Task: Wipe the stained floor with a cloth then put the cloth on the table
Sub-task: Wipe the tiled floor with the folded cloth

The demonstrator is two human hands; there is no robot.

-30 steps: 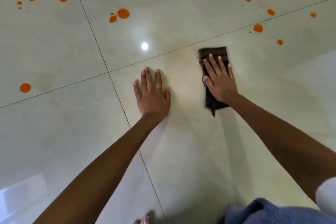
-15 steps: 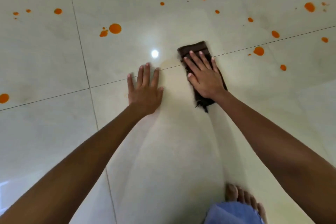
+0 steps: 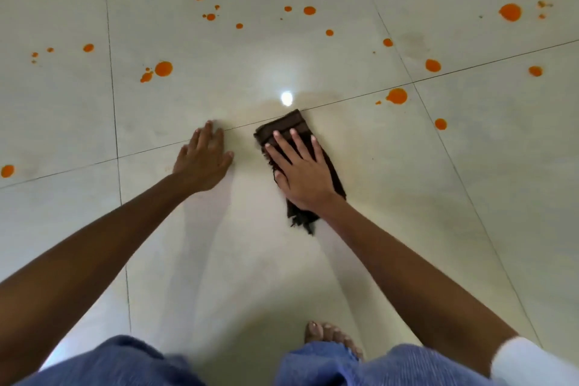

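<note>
A dark brown folded cloth (image 3: 283,127) lies on the pale tiled floor (image 3: 407,197). My right hand (image 3: 300,172) presses flat on the cloth, fingers spread, covering its middle. My left hand (image 3: 203,163) rests flat on the bare tile to the left of the cloth, about a hand's width away. Several orange stains dot the floor beyond both hands; the nearest are a large drop (image 3: 397,95) to the far right of the cloth and another drop (image 3: 163,68) to the far left. No table is in view.
A ceiling light reflection (image 3: 286,98) shines just beyond the cloth. My bare foot (image 3: 329,335) and blue-trousered knees (image 3: 313,363) are at the bottom edge. Dark grout lines cross the floor. A lone orange spot (image 3: 7,171) sits at the far left.
My right hand has slid the cloth leftward across the tile, closer to my left hand. The view has pulled back and tilted, showing more stains, my knees and a foot.
</note>
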